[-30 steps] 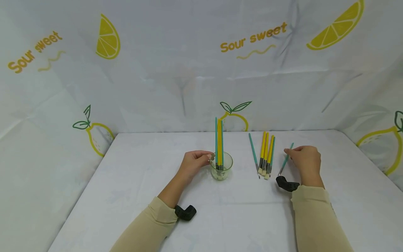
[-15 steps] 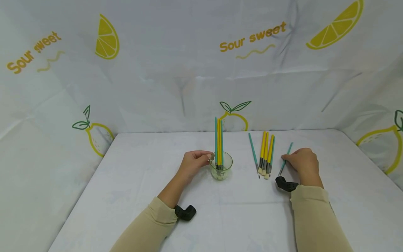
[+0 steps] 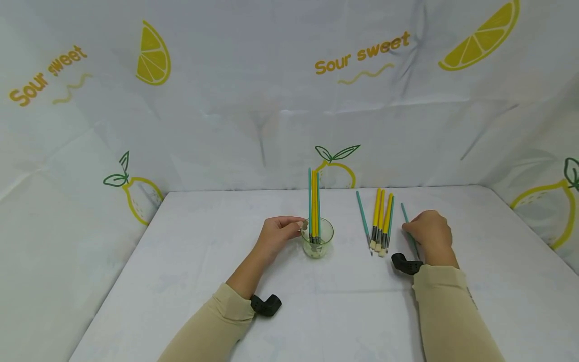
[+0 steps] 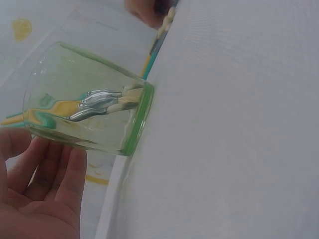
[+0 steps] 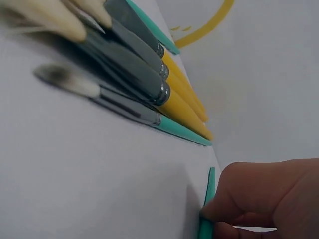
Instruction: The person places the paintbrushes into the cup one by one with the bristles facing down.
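Note:
A clear glass cup (image 3: 317,241) with a green rim stands mid-table, holding several upright teal and yellow paintbrushes (image 3: 314,206). My left hand (image 3: 279,235) curls round the cup's left side; in the left wrist view the fingers (image 4: 47,172) lie against the glass (image 4: 87,99). My right hand (image 3: 428,235) pinches a thin teal brush (image 3: 405,217) lying on the table; the right wrist view shows the fingers (image 5: 259,191) closed on its teal handle (image 5: 208,209). A row of yellow and teal brushes (image 3: 381,223) lies between cup and right hand.
A white cloth covers the table (image 3: 181,261), and lemon-print sheets form walls at the back and both sides. The loose brushes (image 5: 144,84) lie close beside my right hand, bristles toward me.
My right hand has slid left and a little toward me, swinging the thin teal brush so its handle tip now points back-left. The left hand and cup have stayed still.

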Motion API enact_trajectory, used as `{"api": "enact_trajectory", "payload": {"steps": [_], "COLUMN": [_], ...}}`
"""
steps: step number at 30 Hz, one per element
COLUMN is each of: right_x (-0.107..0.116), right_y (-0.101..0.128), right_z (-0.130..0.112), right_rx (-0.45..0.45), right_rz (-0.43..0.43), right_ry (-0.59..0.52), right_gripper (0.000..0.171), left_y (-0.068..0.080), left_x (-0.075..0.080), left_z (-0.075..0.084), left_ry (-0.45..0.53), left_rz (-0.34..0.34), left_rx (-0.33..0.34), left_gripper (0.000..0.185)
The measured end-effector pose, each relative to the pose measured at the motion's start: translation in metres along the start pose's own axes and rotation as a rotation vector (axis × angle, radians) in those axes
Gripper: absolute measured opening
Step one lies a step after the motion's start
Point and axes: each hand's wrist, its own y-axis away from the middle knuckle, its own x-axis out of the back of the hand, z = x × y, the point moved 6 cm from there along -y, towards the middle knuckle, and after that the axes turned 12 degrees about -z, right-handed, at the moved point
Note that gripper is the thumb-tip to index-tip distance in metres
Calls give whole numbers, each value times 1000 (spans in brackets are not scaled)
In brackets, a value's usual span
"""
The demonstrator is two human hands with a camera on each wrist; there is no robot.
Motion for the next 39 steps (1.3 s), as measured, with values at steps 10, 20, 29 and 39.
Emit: {"api": "enact_trajectory", "payload": {"steps": [10,20,29,39], "right_x": [1,18,31,32], "right_y": [-2,11,29,55], "right_z": [-6,-33,-63,-102], "right_rx": [24,174,291,567], "right_rz": [19,67,110,136], "right_ry": [-96,-334,-581,-833], "right_gripper": [40,47,52,37], "left_y": [0,1,2,1], "left_x": [-1,0,0,1], "left_z": [0,2,2,2], "left_ry": [13,8,3,13], "left_rz": [-8,1,5,-2], "left_rx": [-11,-12,-5,-9], "left_gripper": [26,24,25,24]}}
